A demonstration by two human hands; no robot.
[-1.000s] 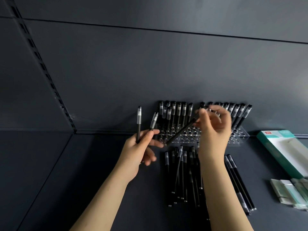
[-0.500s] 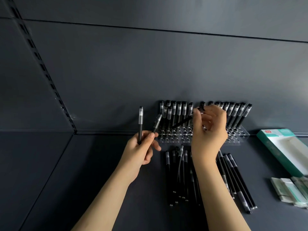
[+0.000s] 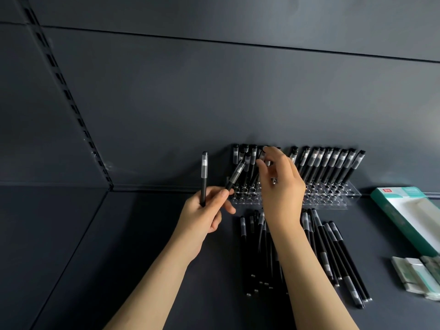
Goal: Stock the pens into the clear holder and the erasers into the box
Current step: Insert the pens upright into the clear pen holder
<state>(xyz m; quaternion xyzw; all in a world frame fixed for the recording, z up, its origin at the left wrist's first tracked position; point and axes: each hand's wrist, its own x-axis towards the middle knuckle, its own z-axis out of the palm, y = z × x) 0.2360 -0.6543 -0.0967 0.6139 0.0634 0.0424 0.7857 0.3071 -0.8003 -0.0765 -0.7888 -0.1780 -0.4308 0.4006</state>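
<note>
Erasers [image 3: 416, 273] beside box [image 3: 404, 215]; right hand [image 3: 281, 186] screens holder [image 3: 333, 195].

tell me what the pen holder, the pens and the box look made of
Holder: clear glossy plastic, probably acrylic; the shelf shows through and its holes glint. Pens: likely plastic, matte black barrels with frosted see-through caps. Box: apparently printed card, teal and white, flat with no shine.

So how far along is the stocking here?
Done: a row of pens stands in the holder. In hand: the left hand grips two pens, and the right hand pinches a pen at the holder. Left: loose pens on the shelf, and erasers beside the box.
</note>
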